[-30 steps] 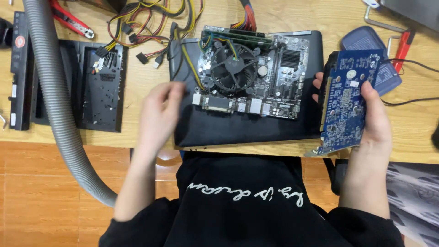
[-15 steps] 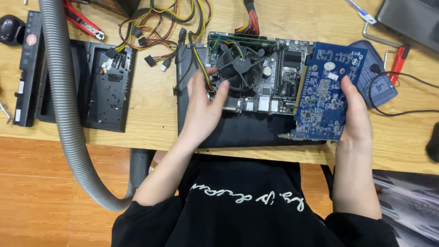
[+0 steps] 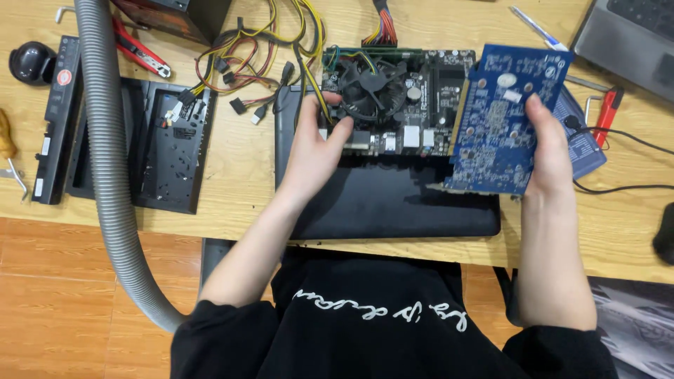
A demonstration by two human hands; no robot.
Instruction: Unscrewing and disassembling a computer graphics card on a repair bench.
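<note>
Blue circuit card (image 3: 502, 119) in right hand (image 3: 547, 151), beside motherboard (image 3: 393, 102).

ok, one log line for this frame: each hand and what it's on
left hand: on motherboard by cooler fan | right hand: holding blue circuit card beside motherboard | base: black laptop

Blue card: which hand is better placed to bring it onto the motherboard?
Right. The right hand already grips the blue card beside the motherboard, at its right edge. The left hand rests on the board's left side by the cooler fan.
</note>
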